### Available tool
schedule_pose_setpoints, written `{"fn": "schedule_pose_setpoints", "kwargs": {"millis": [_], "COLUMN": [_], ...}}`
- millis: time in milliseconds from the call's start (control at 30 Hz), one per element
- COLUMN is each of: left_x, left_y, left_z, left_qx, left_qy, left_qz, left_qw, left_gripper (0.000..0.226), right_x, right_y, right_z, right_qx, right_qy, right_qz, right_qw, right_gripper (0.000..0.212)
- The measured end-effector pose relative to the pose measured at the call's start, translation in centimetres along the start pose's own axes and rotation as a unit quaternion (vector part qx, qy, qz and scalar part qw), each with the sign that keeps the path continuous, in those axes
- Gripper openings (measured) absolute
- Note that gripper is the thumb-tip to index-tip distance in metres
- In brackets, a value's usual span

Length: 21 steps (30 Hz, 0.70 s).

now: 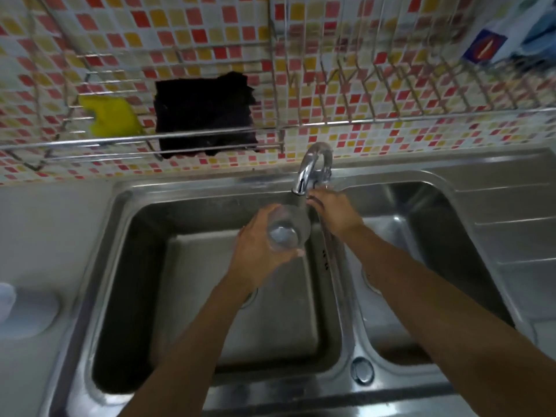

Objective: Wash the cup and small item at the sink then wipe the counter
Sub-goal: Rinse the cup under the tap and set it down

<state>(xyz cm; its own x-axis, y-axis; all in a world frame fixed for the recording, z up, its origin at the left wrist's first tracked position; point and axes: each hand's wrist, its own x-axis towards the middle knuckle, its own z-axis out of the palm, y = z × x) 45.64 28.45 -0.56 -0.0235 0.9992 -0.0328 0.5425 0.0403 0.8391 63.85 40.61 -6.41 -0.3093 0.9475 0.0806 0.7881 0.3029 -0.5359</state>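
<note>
A white lid lies on the counter at far left. Above it, a yellow sponge and a black cloth hang on the wire rack. My left hand wraps around the clear cup, held tilted over the left basin just under the tap. My right hand reaches to the tap's base; whether it grips anything, I cannot tell.
</note>
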Motion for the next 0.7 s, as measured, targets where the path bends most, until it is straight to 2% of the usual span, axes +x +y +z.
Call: {"fn": "schedule_pose_setpoints", "kwargs": {"millis": [200,333,467,567,700], "left_x": [1.0,0.8,0.1,0.1,0.3], "left_y": [0.3,0.4,-0.3,-0.9,-1.0], "left_z": [0.8,1.3,2.2,2.5,3.2], "left_qx": [-0.010,0.010,0.026,0.008,0.015], "left_qy": [0.033,0.010,-0.016,0.026,0.021], "left_qz": [0.005,-0.001,-0.023,-0.049,-0.044], "left_qw": [0.999,1.000,0.999,0.998,0.999], "left_gripper": [0.082,0.082,0.077,0.076,0.080], "right_x": [-0.6,-0.4,0.0,0.3,0.4], "right_y": [1.6,2.8,3.0,4.0,3.7], "right_z": [0.9,2.9,4.7,5.6,5.2], "right_qx": [-0.031,-0.060,-0.060,-0.043,-0.036], "right_qy": [0.039,0.102,0.165,0.158,0.157], "right_qz": [-0.076,-0.120,-0.142,-0.147,-0.141], "right_qw": [0.996,0.986,0.974,0.975,0.977], "right_gripper": [0.023,0.040,0.031,0.024,0.024]}}
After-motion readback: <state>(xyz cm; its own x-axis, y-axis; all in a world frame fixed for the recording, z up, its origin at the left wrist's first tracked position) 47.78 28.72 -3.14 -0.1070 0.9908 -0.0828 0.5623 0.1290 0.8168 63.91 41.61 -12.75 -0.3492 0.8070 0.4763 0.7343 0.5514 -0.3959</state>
